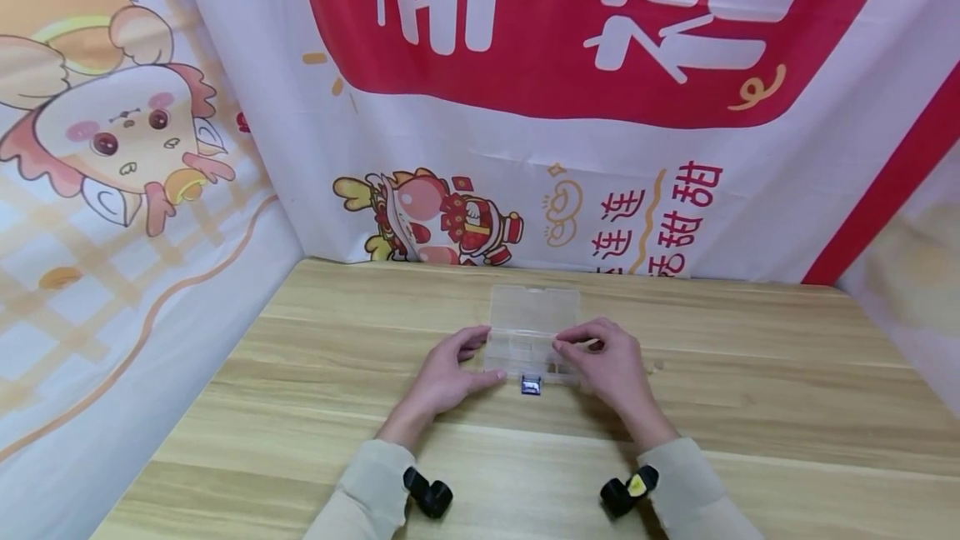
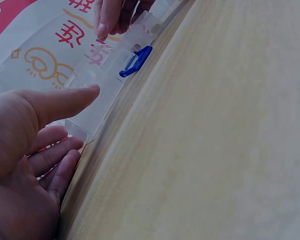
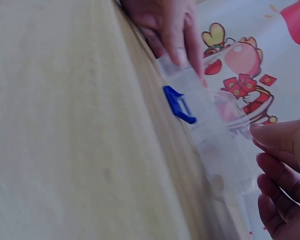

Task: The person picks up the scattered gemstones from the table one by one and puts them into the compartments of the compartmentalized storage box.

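Observation:
A clear plastic compartment box lies on the wooden table, its see-through lid folded back behind it. At the front edge sits a blue latch, also plain in the left wrist view. My left hand holds the box's left end, thumb at the front corner and fingers at the side. Over the right part of the box, my right hand pinches a small clear plastic piece between thumb and forefinger. That piece is mostly hidden and its kind is unclear. Small brownish items show in a front right compartment.
Some tiny pale bits lie on the wooden table right of the box. A printed cloth hangs behind the table, and another covers the left side.

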`<state>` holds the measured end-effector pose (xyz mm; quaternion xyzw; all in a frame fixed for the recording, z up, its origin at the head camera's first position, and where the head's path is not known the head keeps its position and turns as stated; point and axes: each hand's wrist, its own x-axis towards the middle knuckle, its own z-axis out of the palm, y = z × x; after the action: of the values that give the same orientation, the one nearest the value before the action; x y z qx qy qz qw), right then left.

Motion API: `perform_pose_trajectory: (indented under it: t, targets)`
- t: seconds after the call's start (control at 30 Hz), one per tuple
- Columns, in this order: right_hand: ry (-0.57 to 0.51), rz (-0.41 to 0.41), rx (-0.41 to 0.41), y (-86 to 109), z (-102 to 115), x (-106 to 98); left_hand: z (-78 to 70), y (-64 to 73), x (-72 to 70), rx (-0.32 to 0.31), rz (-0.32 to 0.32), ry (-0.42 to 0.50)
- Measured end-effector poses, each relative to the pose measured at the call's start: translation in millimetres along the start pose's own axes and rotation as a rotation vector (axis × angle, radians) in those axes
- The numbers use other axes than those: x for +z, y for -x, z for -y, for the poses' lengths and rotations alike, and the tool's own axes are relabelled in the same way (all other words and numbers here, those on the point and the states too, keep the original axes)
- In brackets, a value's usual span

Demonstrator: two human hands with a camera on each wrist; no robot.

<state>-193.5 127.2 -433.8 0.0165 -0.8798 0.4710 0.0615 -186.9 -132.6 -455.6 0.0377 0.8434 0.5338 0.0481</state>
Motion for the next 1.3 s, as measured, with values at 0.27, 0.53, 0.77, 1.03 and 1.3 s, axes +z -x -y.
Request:
perform_pose_trajectory:
  t: [0.27,0.53,0.77,1.03,1.3]
  targets:
    - [0.039,-0.035,-0.032,3.3,-13.8,-27.1,-0.1,2.3,-1.3,0.029,-0.009,0.005]
    - [0.043,-0.075,-0.006,9.2,-29.0,-54.2,1.3,3.1,-1.6,0.0,-0.019,0.017]
    - [0.064,-0.099,0.03,13.5,-38.3,-72.2,0.6,3.2,-1.7,0.008,-0.016,0.005]
    - [0.065,-0.11,0.087,17.8,-56.8,-91.5,1.0,2.1,-1.1,0.004,-0.012,0.015]
    - [0.096,-0.14,0.119,24.0,-73.5,-108.7,-0.7,1.7,-0.1,0.008,-0.011,0.008]
